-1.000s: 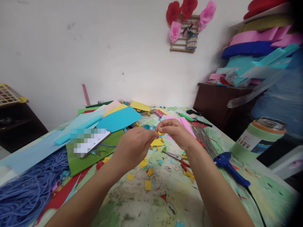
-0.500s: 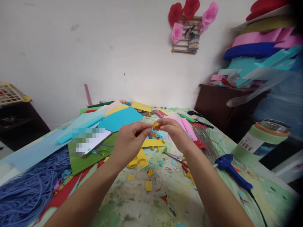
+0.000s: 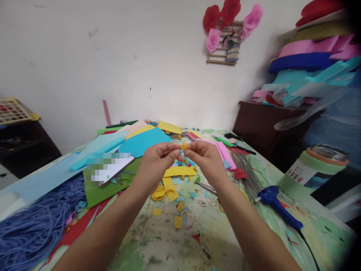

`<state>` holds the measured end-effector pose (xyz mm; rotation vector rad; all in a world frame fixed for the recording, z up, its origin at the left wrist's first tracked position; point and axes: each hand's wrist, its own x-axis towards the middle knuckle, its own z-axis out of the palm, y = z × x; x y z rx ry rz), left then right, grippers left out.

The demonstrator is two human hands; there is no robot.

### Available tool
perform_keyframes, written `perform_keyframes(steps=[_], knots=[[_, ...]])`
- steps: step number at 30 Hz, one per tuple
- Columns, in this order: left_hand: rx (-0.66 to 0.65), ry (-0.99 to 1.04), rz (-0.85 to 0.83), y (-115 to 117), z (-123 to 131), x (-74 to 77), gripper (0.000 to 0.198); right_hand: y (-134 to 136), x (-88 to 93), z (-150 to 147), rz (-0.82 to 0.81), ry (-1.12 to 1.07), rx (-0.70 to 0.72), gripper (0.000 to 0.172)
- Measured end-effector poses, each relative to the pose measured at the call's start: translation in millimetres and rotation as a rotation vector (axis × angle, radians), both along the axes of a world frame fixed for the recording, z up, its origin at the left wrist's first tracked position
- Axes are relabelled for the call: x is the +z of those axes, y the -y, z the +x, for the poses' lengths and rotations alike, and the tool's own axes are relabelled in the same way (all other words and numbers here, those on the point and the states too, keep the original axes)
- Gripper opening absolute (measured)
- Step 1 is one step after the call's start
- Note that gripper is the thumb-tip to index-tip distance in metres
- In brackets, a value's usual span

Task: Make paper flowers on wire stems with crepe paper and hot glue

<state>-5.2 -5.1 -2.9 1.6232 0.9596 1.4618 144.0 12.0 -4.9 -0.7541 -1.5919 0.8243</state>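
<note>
Between my two hands, above the middle of the table, is a small yellow paper flower. My left hand pinches it from the left with thumb and forefinger. From the other side the fingertips of my right hand close on it as well. Beneath the hands lie yellow paper strips and a small heap of yellow paper pieces. A pair of scissors is partly hidden behind my right wrist. Single yellow paper squares rest nearer to me.
To the left are a phone, blue cords and coloured paper sheets. On the right lie a blue glue gun with its cable, thin wires and a green jar. Paper scraps dot the tablecloth.
My right hand's fingers have come down and closed in on the yellow paper flower, meeting the left fingertips. The view has shifted slightly; the things on the table stay put.
</note>
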Motion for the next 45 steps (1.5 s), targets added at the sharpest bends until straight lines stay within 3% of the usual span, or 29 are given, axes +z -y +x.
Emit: perform_keyframes(steps=[7, 19, 37, 45], knots=[[-0.132, 0.232, -0.146, -1.2, 5.6, -0.8, 0.015, 2.7, -0.9, -2.6, 0.04, -0.019, 0.008, 0.006], [-0.215, 0.233, -0.177, -0.9, 8.8, -2.4, 0.012, 1.6, 0.4, -1.5, 0.025, -0.058, -0.069, 0.011], [-0.164, 0.259, -0.17, -2.5, 14.3, -4.3, 0.011, -0.5, 0.3, -7.3, -0.068, -0.096, -0.038, 0.012], [-0.069, 0.247, -0.124, -7.3, 15.8, -9.0, 0.015, -1.4, -1.7, -10.9, -0.083, -0.104, 0.017, 0.015]])
